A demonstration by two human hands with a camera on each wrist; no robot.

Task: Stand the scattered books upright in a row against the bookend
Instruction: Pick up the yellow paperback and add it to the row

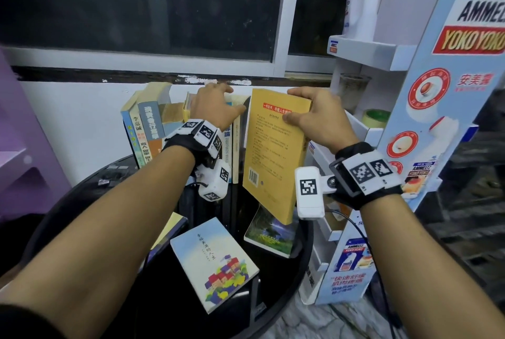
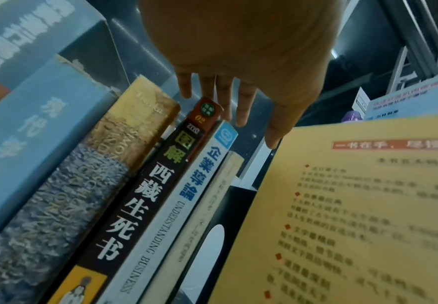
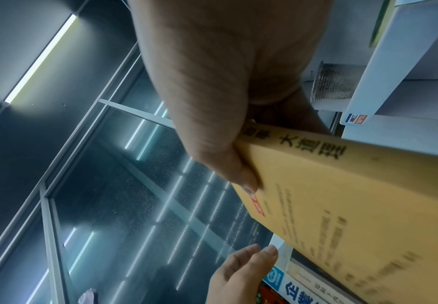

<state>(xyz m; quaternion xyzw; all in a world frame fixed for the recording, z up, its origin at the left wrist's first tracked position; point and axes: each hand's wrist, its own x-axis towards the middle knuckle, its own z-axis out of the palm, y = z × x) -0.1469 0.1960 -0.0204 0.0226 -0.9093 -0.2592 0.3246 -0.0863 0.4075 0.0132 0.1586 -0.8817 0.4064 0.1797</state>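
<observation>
My right hand (image 1: 293, 104) grips the top edge of a yellow book (image 1: 273, 158), thumb on its back cover, holding it upright and slightly tilted above the black table. In the right wrist view the thumb (image 3: 238, 176) presses the yellow book (image 3: 355, 205) near its spine. My left hand (image 1: 218, 104) rests with straight fingers (image 2: 241, 107) on top of the row of upright books (image 1: 147, 130). A black bookend (image 2: 236, 197) stands at the row's right end, between the row and the yellow book (image 2: 355, 205). Three books lie flat: a pale blue one (image 1: 213, 259), a green one (image 1: 270, 234) and one under my left forearm (image 1: 166, 232).
The round black table (image 1: 297, 278) stands against a white wall below a dark window. A tall cardboard display stand (image 1: 437, 98) with shelves crowds the right side, with a tape roll (image 1: 377, 117) on it. A purple shelf unit (image 1: 19, 147) stands at the left.
</observation>
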